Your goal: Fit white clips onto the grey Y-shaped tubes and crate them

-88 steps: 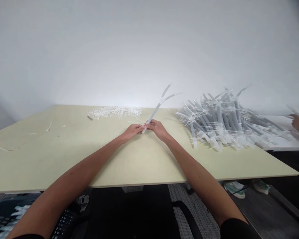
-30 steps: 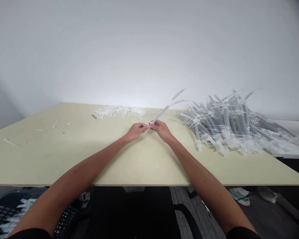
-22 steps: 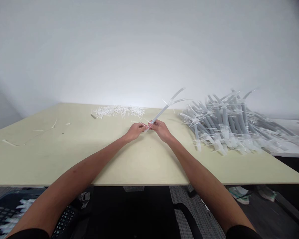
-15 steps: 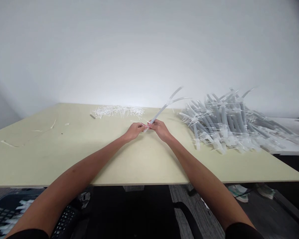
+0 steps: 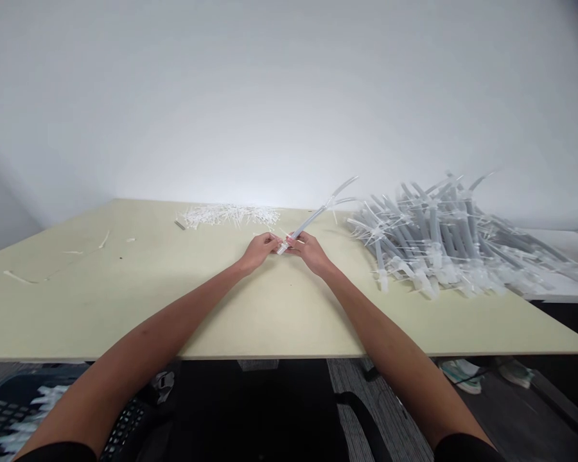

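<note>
A grey, forked tube of translucent plastic (image 5: pixel 304 226) is held near the centre of the frame, slanted up towards the right, with its two thin branches spread near the wall at the upper end. It is gripped just above its clear lower end by the bare right hand (image 5: pixel 312 251), whose grip is closed on it. The fingertips of the bare left hand (image 5: pixel 258 251) are brought in against the lower end; whether anything is pinched in that grip cannot be told. Both hands are held above the pale yellow, flat tabletop (image 5: pixel 250 314).

A loose heap of thin white plastic ties (image 5: pixel 228 215) is spread above and left of centre, with a short grey piece (image 5: pixel 180 224) lying at its left edge. At the right of the frame, a large pile of grey tubes with whitish plastic ends (image 5: pixel 433 234) is stacked. At the lower left, white plastic pieces (image 5: pixel 45 398) are contained in a dark, slotted plastic basket (image 5: pixel 0 407).
</note>
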A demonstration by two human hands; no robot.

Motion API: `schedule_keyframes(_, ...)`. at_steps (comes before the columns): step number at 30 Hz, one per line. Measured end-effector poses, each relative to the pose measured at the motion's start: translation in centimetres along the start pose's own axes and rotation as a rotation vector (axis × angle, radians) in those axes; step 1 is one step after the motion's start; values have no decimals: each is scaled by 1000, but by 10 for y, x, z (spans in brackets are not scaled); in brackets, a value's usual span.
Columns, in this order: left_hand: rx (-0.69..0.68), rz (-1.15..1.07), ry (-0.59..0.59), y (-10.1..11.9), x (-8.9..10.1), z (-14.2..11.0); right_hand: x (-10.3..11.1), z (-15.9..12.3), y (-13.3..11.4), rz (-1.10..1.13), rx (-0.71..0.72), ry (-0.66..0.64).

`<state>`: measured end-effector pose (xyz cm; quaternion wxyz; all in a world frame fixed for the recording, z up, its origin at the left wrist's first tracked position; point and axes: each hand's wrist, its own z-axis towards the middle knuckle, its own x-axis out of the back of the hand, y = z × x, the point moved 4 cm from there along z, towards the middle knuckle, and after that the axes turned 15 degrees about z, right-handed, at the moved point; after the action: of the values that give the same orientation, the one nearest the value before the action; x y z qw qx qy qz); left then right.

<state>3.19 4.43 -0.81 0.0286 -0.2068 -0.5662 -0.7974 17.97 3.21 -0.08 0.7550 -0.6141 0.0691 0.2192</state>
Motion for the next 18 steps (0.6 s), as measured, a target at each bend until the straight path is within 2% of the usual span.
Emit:
schedule_keyframes(4, -41, 276, 111, 4, 6, -3, -1, 0, 3, -26, -14, 41)
schedule_keyframes(8, -311, 601, 230, 19, 6, -13, -2, 0, 3, -68, 3, 128)
schedule_keyframes(11, -465, 713, 219, 28, 2, -20, -2, 0, 2, -75, -1, 133)
schedule_keyframes(13, -448, 699, 203, 31, 2, -20, 0, 0, 0, -70, 10, 101)
schedule_keyframes(18, -170, 400, 209, 25, 10, -10, 2, 0, -3, -59, 36, -34)
